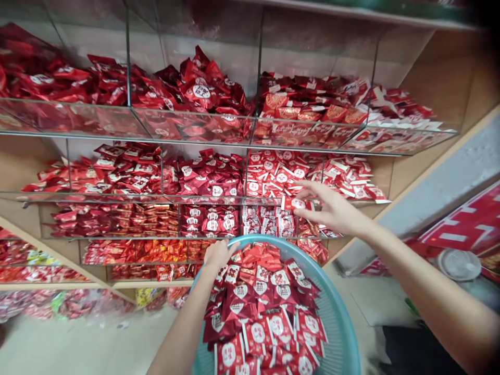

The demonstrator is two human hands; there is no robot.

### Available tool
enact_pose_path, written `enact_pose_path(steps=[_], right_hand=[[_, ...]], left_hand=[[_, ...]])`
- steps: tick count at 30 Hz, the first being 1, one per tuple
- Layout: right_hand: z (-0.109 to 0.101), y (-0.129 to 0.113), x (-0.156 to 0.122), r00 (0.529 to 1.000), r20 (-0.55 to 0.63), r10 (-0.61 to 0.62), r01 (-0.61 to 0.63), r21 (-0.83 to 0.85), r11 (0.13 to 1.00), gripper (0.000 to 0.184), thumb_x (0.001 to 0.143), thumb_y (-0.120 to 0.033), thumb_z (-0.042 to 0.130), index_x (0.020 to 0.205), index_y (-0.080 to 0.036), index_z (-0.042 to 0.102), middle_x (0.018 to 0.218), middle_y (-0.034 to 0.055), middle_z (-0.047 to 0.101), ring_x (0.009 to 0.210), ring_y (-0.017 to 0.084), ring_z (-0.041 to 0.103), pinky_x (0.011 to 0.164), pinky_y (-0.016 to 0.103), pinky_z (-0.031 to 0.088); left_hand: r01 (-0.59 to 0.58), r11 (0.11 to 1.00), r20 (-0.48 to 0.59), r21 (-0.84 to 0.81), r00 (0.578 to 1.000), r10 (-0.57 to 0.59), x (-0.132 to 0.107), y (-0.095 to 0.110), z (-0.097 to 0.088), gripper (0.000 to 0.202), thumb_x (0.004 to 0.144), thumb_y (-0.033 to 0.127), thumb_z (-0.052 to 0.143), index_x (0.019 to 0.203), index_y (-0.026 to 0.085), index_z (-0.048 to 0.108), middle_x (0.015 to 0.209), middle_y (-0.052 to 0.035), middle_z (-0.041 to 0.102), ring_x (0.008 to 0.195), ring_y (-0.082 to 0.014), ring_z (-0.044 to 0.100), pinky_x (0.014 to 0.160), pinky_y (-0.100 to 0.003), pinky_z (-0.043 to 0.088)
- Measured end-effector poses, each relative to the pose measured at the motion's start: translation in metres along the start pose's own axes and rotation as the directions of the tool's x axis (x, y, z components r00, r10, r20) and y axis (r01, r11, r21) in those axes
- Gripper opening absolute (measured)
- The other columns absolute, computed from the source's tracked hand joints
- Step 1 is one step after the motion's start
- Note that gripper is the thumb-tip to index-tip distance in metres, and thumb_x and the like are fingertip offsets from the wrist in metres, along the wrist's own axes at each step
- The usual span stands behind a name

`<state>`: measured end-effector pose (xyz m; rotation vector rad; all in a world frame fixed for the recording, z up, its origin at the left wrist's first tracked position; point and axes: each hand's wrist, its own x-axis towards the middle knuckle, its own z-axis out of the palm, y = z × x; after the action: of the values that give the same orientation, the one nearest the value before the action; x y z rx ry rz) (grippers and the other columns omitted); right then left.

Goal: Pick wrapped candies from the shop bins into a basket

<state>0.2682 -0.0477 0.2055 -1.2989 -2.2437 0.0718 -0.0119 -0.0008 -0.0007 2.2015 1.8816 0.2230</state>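
My right hand (330, 209) is raised in front of the shelf's middle tier. Its thumb and fingers pinch a small red-and-white candy packet (292, 203). My left hand (219, 255) grips the far left rim of a teal plastic basket (349, 325), its fingertips partly hidden. Red wrapped candies (258, 294) fill the basket; some are dark red with white emblems, others bright red with white labels. Behind my right hand, a glass-fronted compartment holds loose red-and-white candy packets (269, 172).
Wooden shelving (449, 86) with glass dividers holds heaps of red packets on several tiers. Bagged sweets (78, 302) lie along the floor at left. To the right are a round clear-lidded container (459, 264) and a red-and-white printed panel (464, 224).
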Motion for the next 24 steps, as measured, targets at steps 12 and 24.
enact_pose_path(steps=[12, 24], right_hand=[[0.092, -0.046, -0.166, 0.782, 0.601, 0.167, -0.341, 0.187, 0.921, 0.058, 0.079, -0.037, 0.050, 0.133, -0.031, 0.029, 0.114, 0.0046, 0.055, 0.113, 0.024, 0.043, 0.103, 0.048, 0.020], [0.089, -0.057, -0.187, 0.565, 0.800, 0.203, -0.360, 0.018, 0.933, 0.061, 0.076, -0.030, 0.050, 0.135, -0.026, 0.031, 0.137, 0.0096, 0.037, 0.130, 0.030, 0.023, 0.105, 0.052, 0.016]], left_hand=[[0.018, 0.999, 0.052, 0.038, 0.998, -0.020, 0.000, 0.005, -0.004, 0.078, 0.072, 0.072, 0.011, 0.098, 0.018, 0.060, 0.089, -0.0132, 0.066, 0.084, -0.0274, 0.061, 0.071, -0.035, 0.045], [0.019, 0.999, 0.018, 0.033, 1.000, -0.020, 0.000, 0.003, -0.001, 0.071, 0.077, 0.067, 0.013, 0.095, 0.018, 0.060, 0.087, -0.0128, 0.066, 0.084, -0.0271, 0.062, 0.071, -0.035, 0.045]])
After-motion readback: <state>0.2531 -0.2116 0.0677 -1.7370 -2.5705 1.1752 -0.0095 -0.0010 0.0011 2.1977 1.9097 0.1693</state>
